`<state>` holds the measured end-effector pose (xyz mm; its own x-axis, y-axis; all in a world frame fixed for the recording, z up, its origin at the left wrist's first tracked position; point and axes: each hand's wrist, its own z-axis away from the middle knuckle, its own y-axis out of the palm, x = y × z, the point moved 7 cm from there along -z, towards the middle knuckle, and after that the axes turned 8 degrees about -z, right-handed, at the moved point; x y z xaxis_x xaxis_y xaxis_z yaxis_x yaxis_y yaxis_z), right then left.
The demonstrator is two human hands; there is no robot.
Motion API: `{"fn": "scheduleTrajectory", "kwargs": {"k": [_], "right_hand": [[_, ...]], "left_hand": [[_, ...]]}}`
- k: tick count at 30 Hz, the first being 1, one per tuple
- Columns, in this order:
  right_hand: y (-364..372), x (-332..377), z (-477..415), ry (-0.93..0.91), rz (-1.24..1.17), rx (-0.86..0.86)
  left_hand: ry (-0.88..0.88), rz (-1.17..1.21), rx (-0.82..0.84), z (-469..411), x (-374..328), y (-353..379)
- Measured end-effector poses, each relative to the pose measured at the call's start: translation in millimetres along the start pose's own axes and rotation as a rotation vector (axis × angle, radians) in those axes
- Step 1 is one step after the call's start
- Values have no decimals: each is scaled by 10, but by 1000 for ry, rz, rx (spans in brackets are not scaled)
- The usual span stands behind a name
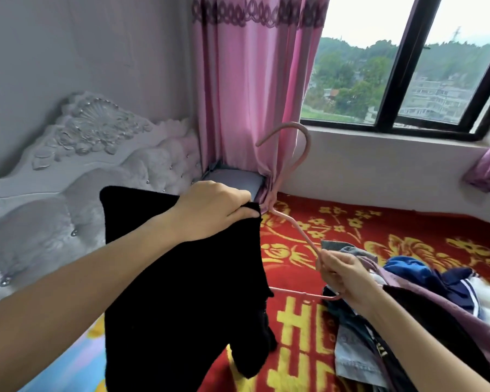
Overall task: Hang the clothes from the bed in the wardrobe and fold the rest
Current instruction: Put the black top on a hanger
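Observation:
A black garment [181,292] hangs in front of me over the bed, draped on a pink hanger [297,165] whose hook points up toward the curtain. My left hand [212,210] grips the garment's top edge near the hanger's neck. My right hand [343,274] holds the hanger's right shoulder end, where the sloped arm meets the bottom bar. The hanger's left half is hidden inside the black cloth. A pile of clothes [408,306] lies on the bed at the right, with blue, white, mauve, grey and dark pieces.
The bed carries a red blanket with yellow flowers [365,227]. A white carved headboard [82,165] stands at the left. A pink curtain [252,80] hangs behind the hanger, beside a dark-framed window [393,80]. No wardrobe is in view.

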<state>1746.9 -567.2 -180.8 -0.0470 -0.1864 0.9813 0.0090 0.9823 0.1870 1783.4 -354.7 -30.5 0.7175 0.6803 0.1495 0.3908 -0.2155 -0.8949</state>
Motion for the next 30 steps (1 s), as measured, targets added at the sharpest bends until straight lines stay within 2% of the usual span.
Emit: {"fn": "scheduleTrajectory", "kwargs": {"k": [2,4,8,11,15,17,21,24,26,28,30], "right_hand": [[62,1,29,11,2,-4],[166,215,14,-66,156,10],[681,731,-90,-282,513,131],[905,855,-247,-236,805,96],[1049,863,-290,-249,1054,51],[1118,794,-300,-213,985,158],[1166,740,-254,26,839,416],[1137,777,-303,77,840,405],[1136,790,-333,59,815,396],[1144,764,-339,43,754,394],[1135,716,-345,59,706,371]], "left_hand": [[52,-89,51,-7,-34,36],[75,-120,88,-9,-39,92],[20,57,139,-41,-4,218],[30,206,142,-40,10,236],[40,207,168,27,84,310],[12,220,176,61,131,352],[-23,273,197,116,97,427],[-63,412,216,128,70,418],[-164,677,221,142,101,422],[-289,964,156,156,165,432],[-381,1050,72,162,227,448]]}}
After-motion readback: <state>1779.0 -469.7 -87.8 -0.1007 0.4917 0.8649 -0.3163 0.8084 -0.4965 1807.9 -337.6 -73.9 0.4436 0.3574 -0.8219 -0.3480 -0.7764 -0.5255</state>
